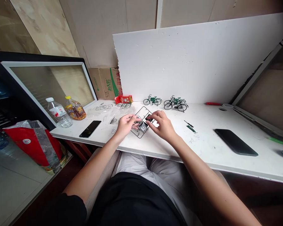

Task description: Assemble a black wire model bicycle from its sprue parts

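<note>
Above the white table, a black plastic parts frame (141,136) from a model kit is held tilted between both hands. My left hand (127,125) pinches its left side, thumb and fingers closed on it. On the other side my right hand (162,125) has its thumb and fingertips closed at a dark part of the same frame. Small dark pieces sit inside the frame, partly covered by my fingers. Behind the hands stand a green model bicycle (152,100) and, further right, a black model bicycle (175,105) in front of another green one.
More sprues (123,105) lie at the back left by a red box (126,99). A water bottle (60,113), a drink bottle (75,109) and a phone (90,129) stand or lie left. Right are small green pieces (191,128), a black phone (235,142) and a red-handled tool (213,103).
</note>
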Demonstrator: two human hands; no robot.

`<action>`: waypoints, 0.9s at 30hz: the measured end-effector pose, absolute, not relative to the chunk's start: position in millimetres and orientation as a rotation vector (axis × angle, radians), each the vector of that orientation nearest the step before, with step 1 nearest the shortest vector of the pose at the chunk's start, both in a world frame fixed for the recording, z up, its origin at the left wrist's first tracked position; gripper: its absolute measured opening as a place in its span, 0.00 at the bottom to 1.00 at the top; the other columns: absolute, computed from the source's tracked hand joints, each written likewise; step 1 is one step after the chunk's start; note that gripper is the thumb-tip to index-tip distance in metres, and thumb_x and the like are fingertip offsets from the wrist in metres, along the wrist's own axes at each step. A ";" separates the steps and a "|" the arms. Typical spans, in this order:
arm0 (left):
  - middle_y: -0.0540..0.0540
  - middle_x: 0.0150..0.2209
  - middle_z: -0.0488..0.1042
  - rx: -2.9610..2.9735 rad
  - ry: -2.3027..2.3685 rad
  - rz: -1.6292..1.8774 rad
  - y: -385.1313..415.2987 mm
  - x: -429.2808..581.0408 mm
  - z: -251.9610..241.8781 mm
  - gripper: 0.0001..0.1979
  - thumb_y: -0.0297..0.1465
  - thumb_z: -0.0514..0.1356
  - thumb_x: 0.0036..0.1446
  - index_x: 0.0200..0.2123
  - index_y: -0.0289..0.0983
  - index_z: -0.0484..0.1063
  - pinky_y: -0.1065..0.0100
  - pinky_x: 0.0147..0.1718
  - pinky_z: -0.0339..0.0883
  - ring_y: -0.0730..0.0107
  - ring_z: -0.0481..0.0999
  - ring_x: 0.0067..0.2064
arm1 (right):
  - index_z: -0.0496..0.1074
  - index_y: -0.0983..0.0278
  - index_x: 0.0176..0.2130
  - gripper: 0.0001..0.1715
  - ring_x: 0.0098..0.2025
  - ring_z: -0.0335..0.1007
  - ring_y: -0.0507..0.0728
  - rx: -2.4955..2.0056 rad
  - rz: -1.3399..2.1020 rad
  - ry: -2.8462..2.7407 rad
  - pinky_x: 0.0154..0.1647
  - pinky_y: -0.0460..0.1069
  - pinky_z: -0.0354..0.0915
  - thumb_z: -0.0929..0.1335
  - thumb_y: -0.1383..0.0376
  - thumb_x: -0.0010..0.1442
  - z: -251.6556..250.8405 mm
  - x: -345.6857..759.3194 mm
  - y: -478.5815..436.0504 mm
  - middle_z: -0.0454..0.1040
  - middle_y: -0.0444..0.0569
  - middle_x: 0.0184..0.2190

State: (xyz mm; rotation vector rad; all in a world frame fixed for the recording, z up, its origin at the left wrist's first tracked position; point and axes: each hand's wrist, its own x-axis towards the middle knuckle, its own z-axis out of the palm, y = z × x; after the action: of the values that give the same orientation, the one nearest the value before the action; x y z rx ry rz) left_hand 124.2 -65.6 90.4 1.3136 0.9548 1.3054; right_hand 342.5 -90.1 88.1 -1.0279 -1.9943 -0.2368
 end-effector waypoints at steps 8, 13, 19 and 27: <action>0.33 0.47 0.84 1.261 0.935 1.309 -67.2 127.0 91.4 0.18 0.41 0.69 0.63 0.46 0.33 0.73 0.64 0.38 0.80 0.63 0.86 0.37 | 0.77 0.58 0.55 0.14 0.53 0.70 0.66 -1.002 -0.267 -1.976 0.52 0.61 0.71 0.68 0.61 0.72 80.6 342.7 -84.3 0.75 0.57 0.51; 0.34 0.44 0.85 1.262 0.909 1.289 -70.6 128.7 92.9 0.17 0.40 0.69 0.63 0.45 0.33 0.73 0.64 0.38 0.80 0.62 0.86 0.38 | 0.74 0.59 0.58 0.17 0.55 0.70 0.68 -1.060 -0.263 -2.026 0.53 0.62 0.72 0.69 0.61 0.71 75.6 348.4 -79.5 0.76 0.57 0.53; 0.35 0.44 0.85 1.342 0.885 1.214 -71.1 126.6 92.7 0.19 0.42 0.70 0.62 0.45 0.33 0.73 0.64 0.38 0.80 0.63 0.85 0.37 | 0.73 0.58 0.58 0.19 0.55 0.71 0.69 -1.128 -0.248 -2.052 0.48 0.61 0.74 0.71 0.60 0.69 73.1 348.4 -79.6 0.78 0.57 0.51; 0.36 0.45 0.83 1.493 0.934 1.009 -62.8 114.7 84.9 0.23 0.38 0.74 0.55 0.49 0.32 0.78 0.67 0.36 0.78 0.65 0.83 0.39 | 0.73 0.58 0.55 0.18 0.50 0.75 0.64 -1.082 -0.135 -2.037 0.43 0.55 0.74 0.72 0.59 0.68 76.8 344.8 -85.3 0.75 0.56 0.52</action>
State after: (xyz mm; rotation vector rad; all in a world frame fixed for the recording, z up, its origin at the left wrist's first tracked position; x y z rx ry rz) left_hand 114.7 -62.8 84.9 1.4928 0.9339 1.0088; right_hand 344.8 -85.3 76.8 -1.0822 -2.0374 -0.1354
